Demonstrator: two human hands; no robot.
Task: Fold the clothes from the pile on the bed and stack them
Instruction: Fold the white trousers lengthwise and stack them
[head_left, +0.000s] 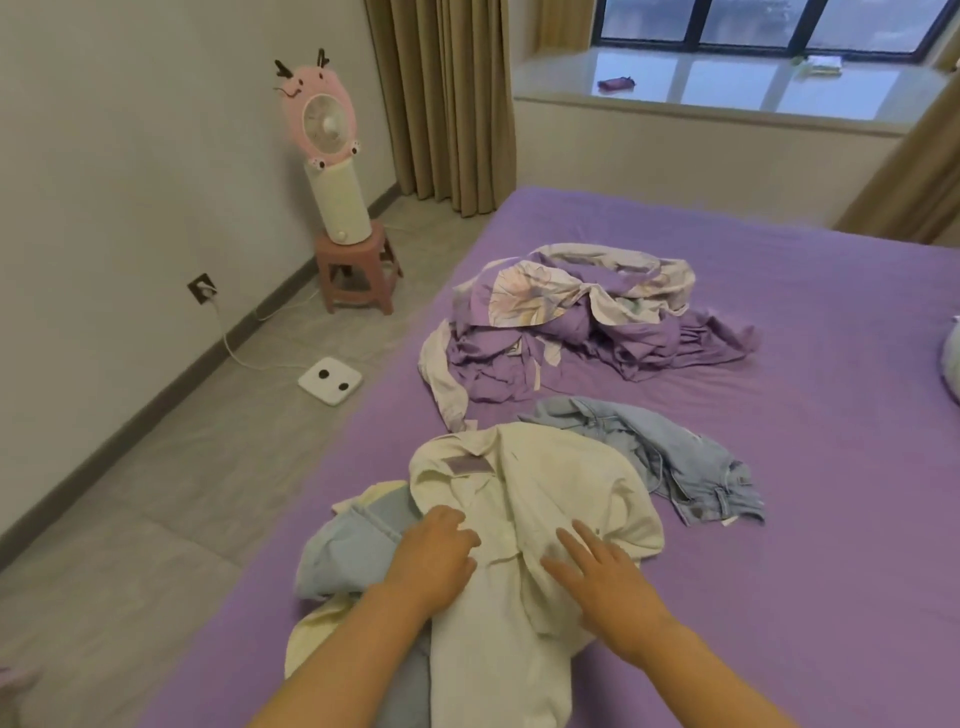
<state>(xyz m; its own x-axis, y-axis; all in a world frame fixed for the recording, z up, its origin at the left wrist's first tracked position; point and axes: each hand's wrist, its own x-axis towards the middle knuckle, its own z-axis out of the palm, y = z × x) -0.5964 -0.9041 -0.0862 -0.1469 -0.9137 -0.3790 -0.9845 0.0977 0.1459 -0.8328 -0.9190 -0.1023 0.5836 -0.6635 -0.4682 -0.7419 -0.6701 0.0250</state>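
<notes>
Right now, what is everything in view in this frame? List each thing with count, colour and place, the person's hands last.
bed: one, purple sheet, fills the right and middle
shirt: one, cream, near edge of bed, under both hands
pale blue garment: one, under the shirt's left side
jeans: one, light blue, crumpled right of the shirt
pile: one, purple and floral fabric, mid-bed
fan: one, pink, on a white base, by the left wall
stool: one, pink, under the fan
scale: one, white, on the floor beside the bed
curtains: beige, left of the window
sill: one, pale, small dark item on it
left hand: fingers curled, on the shirt
right hand: flat, fingers spread, on the shirt
</notes>
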